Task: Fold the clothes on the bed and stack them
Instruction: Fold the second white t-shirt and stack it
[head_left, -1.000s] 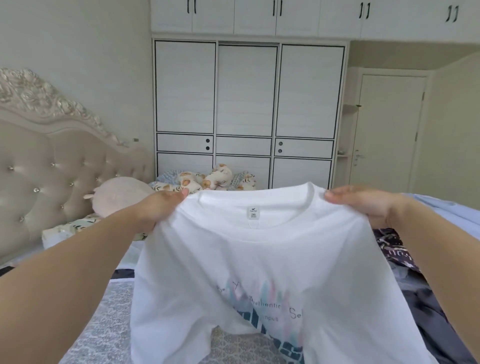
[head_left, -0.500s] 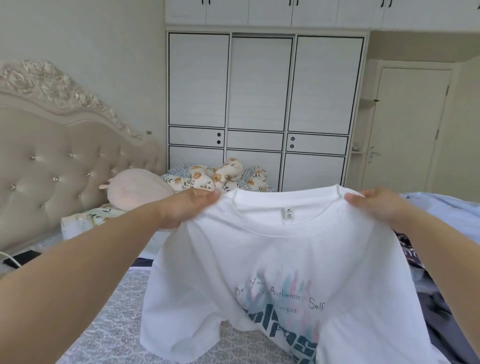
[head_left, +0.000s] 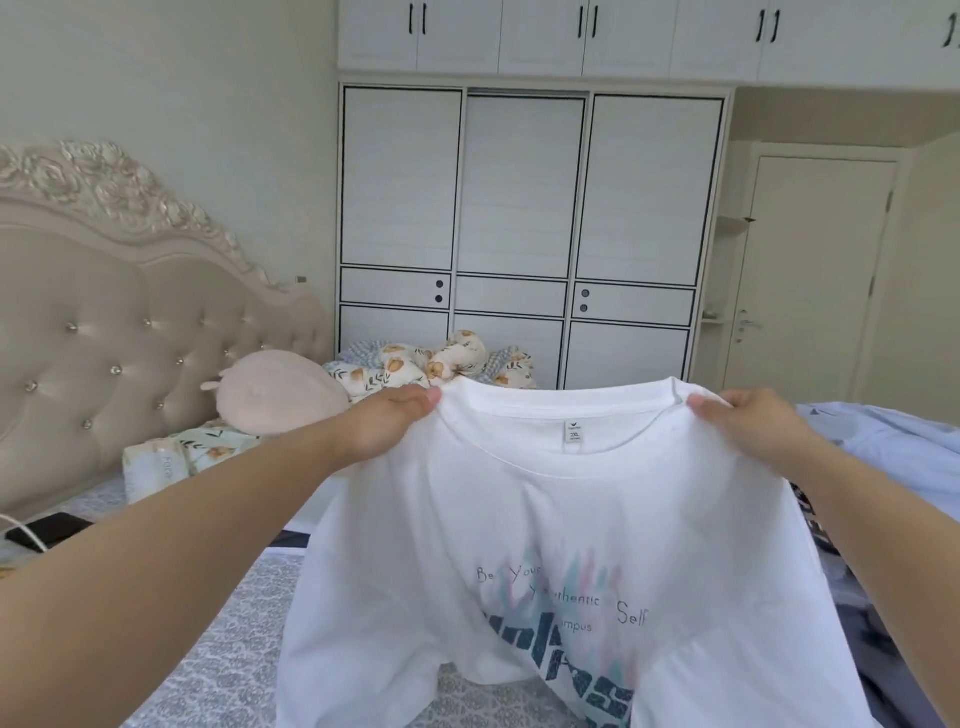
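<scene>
The person holds a white cotton T-shirt with a pastel printed slogan (head_left: 545, 525) up in the air above the grey patterned bedspread (head_left: 208, 649), spread wide. The left hand (head_left: 384, 423) pinches one shoulder by the collar; the right hand (head_left: 753, 426) pinches the other. A blush-pink round plush cushion (head_left: 278, 392) lies near the tufted beige headboard (head_left: 130, 332).

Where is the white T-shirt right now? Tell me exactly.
Centre of the head view: the white T-shirt hangs above the bed, pinched at its shoulders by the left hand and right hand.
</scene>
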